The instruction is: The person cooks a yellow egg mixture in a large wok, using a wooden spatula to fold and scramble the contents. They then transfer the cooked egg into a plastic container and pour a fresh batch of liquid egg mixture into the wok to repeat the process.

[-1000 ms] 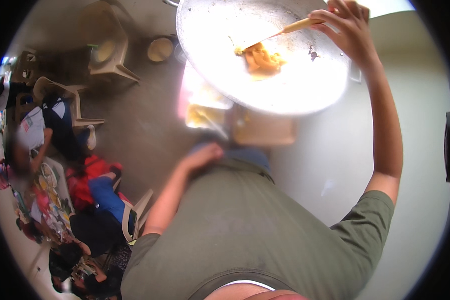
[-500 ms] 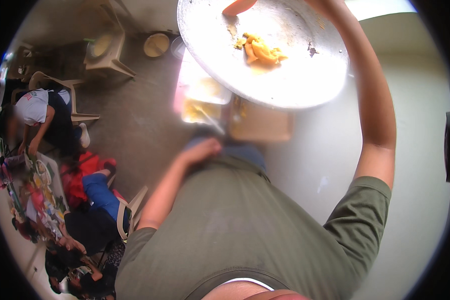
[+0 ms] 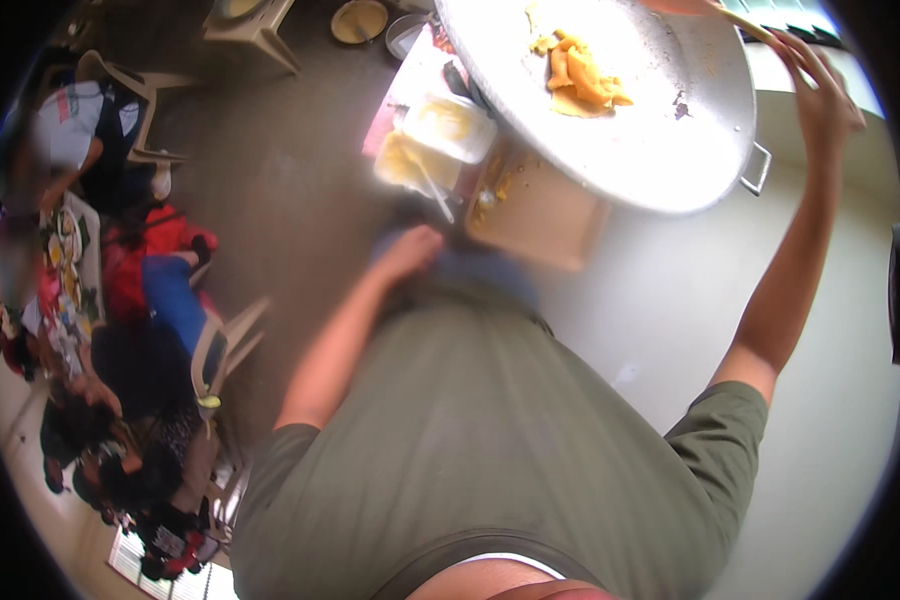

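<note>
A large round metal pan (image 3: 660, 150) with a side handle fills the upper right. Folded yellow-orange food pieces (image 3: 582, 78) lie on its bright surface. Above the pan's far right rim, my right hand (image 3: 818, 80) is closed around the thin handle of a spatula (image 3: 738, 20); its orange-brown blade is partly cut off by the upper edge. My left hand (image 3: 410, 252) is curled closed near my waist, with nothing visible in it. Just beyond it, a white utensil (image 3: 437, 190) leans out of a shallow container of yellow contents (image 3: 400, 160).
A white plastic tub (image 3: 450, 128) and a tan tray (image 3: 545, 215) with yellow bits stand left of and below the pan. Bowls (image 3: 358, 20) and plastic chairs (image 3: 253, 35) are farther left. Several people sit around a food-laden table (image 3: 88, 260). A pale wall (image 3: 830, 400) rises at right.
My right hand has moved right, drawing the spatula from over the pan's middle to its far right rim. The pan appears farther right and higher in view. My left hand stays near my waist.
</note>
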The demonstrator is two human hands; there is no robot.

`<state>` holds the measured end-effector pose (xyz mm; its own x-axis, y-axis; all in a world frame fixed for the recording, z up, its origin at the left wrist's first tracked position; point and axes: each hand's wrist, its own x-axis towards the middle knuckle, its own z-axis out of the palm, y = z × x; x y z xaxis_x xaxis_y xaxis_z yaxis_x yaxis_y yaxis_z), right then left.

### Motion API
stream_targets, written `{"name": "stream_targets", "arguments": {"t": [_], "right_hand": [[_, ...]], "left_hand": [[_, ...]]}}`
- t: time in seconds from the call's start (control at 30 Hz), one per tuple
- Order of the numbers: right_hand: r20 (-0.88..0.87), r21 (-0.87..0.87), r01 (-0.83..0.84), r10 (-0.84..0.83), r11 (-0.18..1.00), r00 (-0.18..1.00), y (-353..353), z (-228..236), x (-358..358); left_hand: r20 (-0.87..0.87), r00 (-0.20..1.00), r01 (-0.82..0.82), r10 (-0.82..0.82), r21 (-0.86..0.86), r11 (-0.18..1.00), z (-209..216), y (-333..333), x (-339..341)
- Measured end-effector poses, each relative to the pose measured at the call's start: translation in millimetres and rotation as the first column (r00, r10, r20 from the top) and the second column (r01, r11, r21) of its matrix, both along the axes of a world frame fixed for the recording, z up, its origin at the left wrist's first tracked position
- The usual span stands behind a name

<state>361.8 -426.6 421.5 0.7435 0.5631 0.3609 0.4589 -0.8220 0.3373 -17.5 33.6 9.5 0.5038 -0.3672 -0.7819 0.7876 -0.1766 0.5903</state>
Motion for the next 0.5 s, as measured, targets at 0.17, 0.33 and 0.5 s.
{"name": "stream_targets", "arguments": {"t": [0.17,0.33,0.5], "right_hand": [[-0.002,0.138,0.556,-0.562,0.819,0.827,-36,49,-171],[-0.453,0.579,0.693,-0.536,0.43,0.712,-73,18,-345],[-0.8,0.466,0.869,-0.341,0.165,0.494,-130,-53,-434]], "left_hand": [[-0.064,0.985,-0.147,0.161,0.181,0.972,-15,-49,-7],[0.558,0.743,-0.053,-0.369,0.599,0.799,-12,-114,2],[0.621,0.31,-0.03,-0.72,0.764,0.645,-28,-161,80]]}}
